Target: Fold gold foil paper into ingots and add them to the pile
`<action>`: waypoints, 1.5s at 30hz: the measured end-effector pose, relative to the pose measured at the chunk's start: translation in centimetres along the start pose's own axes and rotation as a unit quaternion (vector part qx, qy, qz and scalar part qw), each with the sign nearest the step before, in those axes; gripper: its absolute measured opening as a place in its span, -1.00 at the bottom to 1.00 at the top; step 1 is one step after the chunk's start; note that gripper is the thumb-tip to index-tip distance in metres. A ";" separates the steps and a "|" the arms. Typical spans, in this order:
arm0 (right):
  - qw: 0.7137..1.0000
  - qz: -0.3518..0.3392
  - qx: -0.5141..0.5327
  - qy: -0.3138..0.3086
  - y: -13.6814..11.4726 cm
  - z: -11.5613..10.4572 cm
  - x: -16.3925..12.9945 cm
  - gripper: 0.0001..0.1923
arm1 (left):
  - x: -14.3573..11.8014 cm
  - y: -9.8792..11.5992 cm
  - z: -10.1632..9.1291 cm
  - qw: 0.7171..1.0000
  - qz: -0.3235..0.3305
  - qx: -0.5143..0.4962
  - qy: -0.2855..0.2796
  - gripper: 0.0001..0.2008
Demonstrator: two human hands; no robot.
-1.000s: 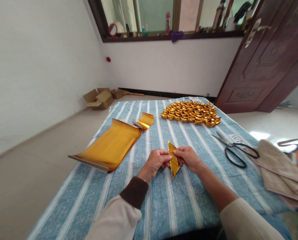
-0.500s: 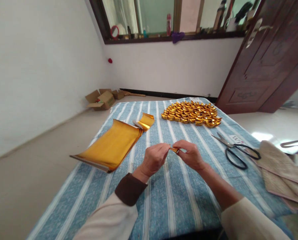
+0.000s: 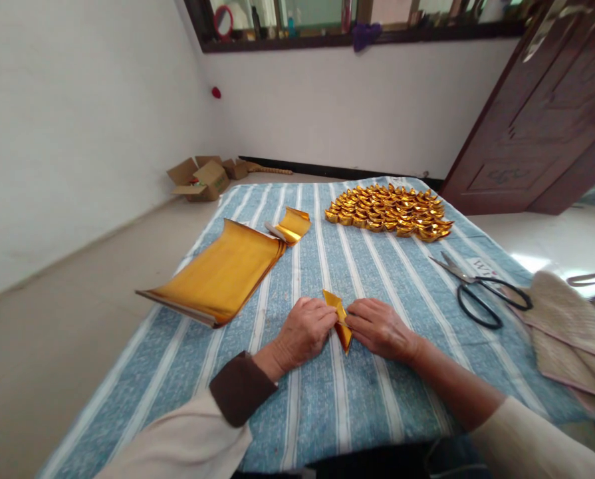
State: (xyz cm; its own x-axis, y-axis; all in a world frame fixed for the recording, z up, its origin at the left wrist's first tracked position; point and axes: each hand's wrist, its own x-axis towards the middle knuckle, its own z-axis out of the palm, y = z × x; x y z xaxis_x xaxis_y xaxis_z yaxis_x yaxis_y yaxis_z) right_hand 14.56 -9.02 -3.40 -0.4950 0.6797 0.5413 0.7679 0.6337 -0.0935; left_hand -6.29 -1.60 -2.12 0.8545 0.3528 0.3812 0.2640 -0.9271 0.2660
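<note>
The fingers (image 3: 328,317) of the left hand (image 3: 301,332) and right hand (image 3: 381,327) pinch a folded gold foil piece (image 3: 341,315) between them, creased and pointed at both ends; the thumbs' hold seems hidden. Beneath spreads a striped cloth (image 3: 367,399). Left of the fingers lies a smooth, curling stack of gold sheets (image 3: 222,269); beyond them, rightward, glossy boat-shaped pieces (image 3: 389,214) crowd together; farther right, black-handled scissors (image 3: 469,279).

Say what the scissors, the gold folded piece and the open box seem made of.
Scissors: grey metal blades with a dull sheen; smooth black handles, perhaps plastic-coated.
Gold folded piece: probably foil-faced paper, shiny, with sharp folds.
Open box: likely cardboard, matte brown, with bent flaps.
</note>
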 end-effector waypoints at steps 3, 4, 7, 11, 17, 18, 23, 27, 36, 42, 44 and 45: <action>0.999 0.009 0.030 -0.010 -0.1 -0.3 -0.1 -0.77 | -0.3 0.1 0.1 1.000 0.002 0.002 0.001 -0.77; 0.999 0.011 0.038 -0.014 -0.2 -0.4 -0.1 -0.77 | -0.3 0.2 0.2 1.000 -0.003 -0.003 0.001 -0.77; 0.998 0.019 0.047 -0.031 -0.4 -0.7 -0.2 -0.76 | -0.3 0.2 0.4 1.000 -0.023 -0.017 -0.001 -0.78; 0.997 0.030 0.050 -0.051 -0.5 -1.1 -0.2 -0.77 | -0.2 0.2 0.7 0.999 -0.039 -0.021 -0.004 -0.80; 0.994 0.037 0.080 -0.071 -0.1 -1.4 -0.1 -0.84 | -0.4 0.3 0.8 0.999 -0.031 -0.010 -0.003 -0.82; 0.993 0.038 0.084 -0.077 -0.1 -1.4 -0.1 -0.86 | -0.3 0.3 0.8 0.999 -0.032 -0.001 -0.005 -0.81; 0.991 0.045 0.088 -0.093 0.1 -1.4 -0.2 -0.87 | -0.1 0.9 1.2 0.998 -0.059 0.020 -0.004 -0.76; 0.990 0.053 0.101 -0.083 0.1 -1.2 -0.3 -0.83 | 0.1 1.2 1.6 0.997 -0.064 0.032 -0.001 -0.79; 0.979 0.100 0.158 -0.078 0.5 -0.7 -0.2 -0.83 | -0.1 1.0 1.5 0.998 -0.061 0.017 0.005 -0.80; 0.964 0.171 0.198 -0.041 0.3 0.6 -0.2 -0.83 | -0.2 0.8 1.5 0.997 -0.069 -0.005 0.017 -0.87; 0.959 0.193 0.205 -0.028 0.1 0.9 -0.2 -0.84 | -0.3 0.7 1.4 0.997 -0.072 -0.022 0.025 -0.89; 0.958 0.201 0.206 -0.021 0.0 1.0 -0.1 -0.84 | -0.3 0.6 1.4 0.996 -0.074 -0.031 0.029 -0.90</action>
State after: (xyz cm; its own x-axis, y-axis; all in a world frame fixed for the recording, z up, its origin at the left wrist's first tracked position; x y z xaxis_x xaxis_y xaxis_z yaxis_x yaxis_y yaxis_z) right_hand 14.24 -8.72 -4.29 -0.2164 0.9077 0.3594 0.6788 0.4045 -0.6129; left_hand -5.74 -2.47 -3.29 0.7801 0.4935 0.3845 0.3553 -0.8554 0.3770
